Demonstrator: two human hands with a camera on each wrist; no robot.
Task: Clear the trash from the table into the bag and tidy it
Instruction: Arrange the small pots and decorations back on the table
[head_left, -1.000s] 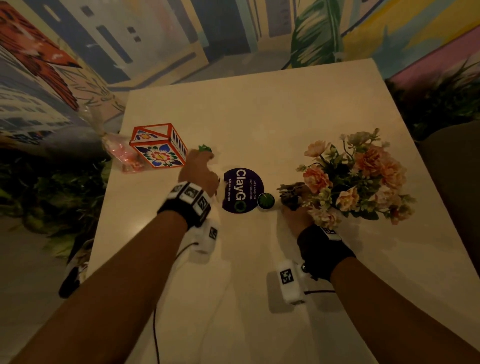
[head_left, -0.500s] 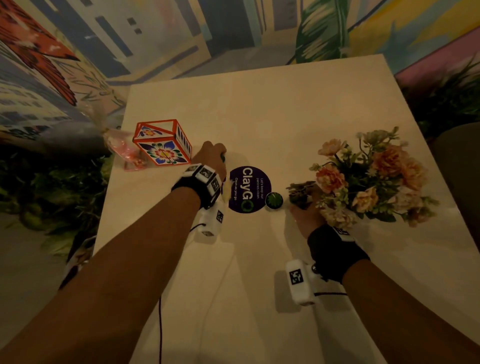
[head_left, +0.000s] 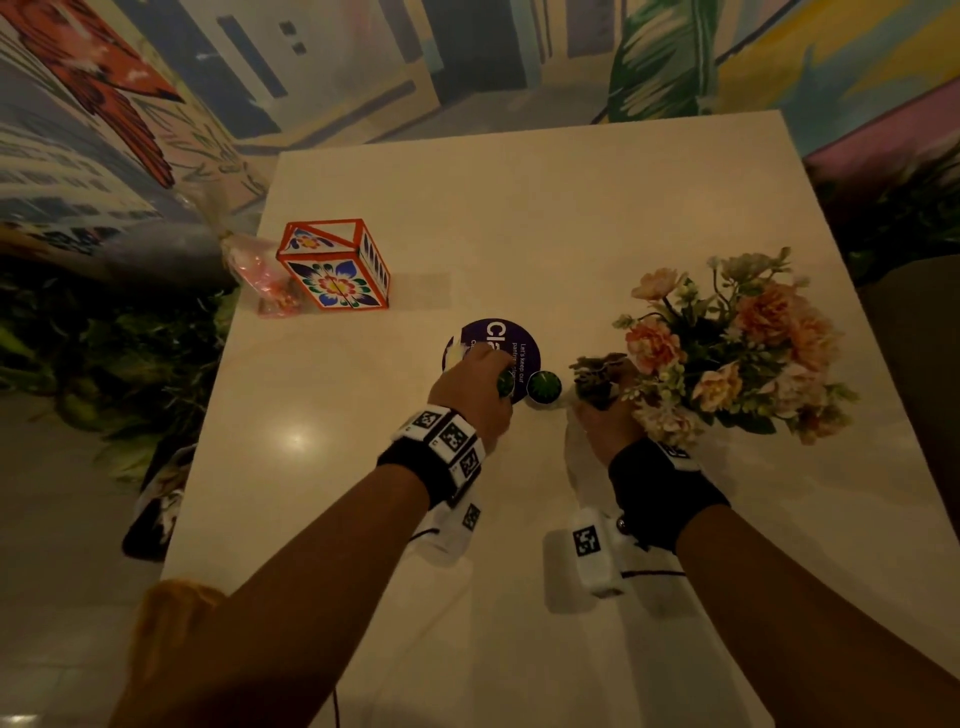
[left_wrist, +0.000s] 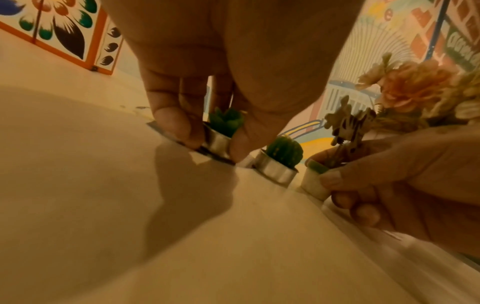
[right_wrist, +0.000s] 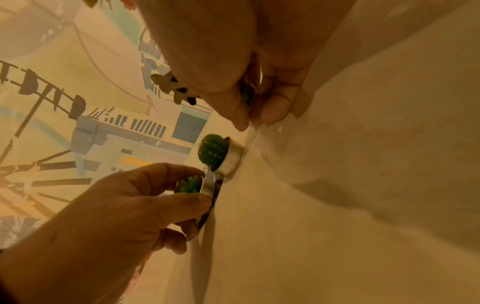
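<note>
Left wrist view — left hand (left_wrist: 233, 61) grip pinched round succulent candle (left_wrist: 221, 131), right hand (left_wrist: 405, 174) round striped-plant pot (left_wrist: 314, 181).

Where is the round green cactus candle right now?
The round green cactus candle stands mid-table beside the purple round sticker, between both hands.

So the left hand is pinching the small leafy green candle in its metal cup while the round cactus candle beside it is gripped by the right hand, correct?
Not quite. The round cactus candle stands free; the left wrist view shows the right hand holding a small white pot instead. The left hand does pinch the leafy green candle.
</note>
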